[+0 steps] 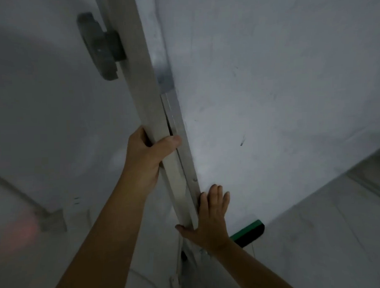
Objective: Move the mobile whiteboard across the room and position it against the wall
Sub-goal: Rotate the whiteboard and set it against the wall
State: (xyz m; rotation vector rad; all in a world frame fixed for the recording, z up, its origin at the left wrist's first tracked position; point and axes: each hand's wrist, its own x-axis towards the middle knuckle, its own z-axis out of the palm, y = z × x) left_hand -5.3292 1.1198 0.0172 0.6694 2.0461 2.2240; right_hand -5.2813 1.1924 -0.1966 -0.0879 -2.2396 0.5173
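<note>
Two bare forearms reach up from the bottom edge. The left hand is wrapped around the upright side post of the whiteboard, thumb across its front. The right hand lies flat, fingers spread, on the board's lower left corner. A green-and-black eraser sits at the bottom edge.

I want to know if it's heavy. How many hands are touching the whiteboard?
2. The left hand wraps around the whiteboard's upright side post, higher up. The right hand presses flat on the board's face near its edge, lower down.
</note>
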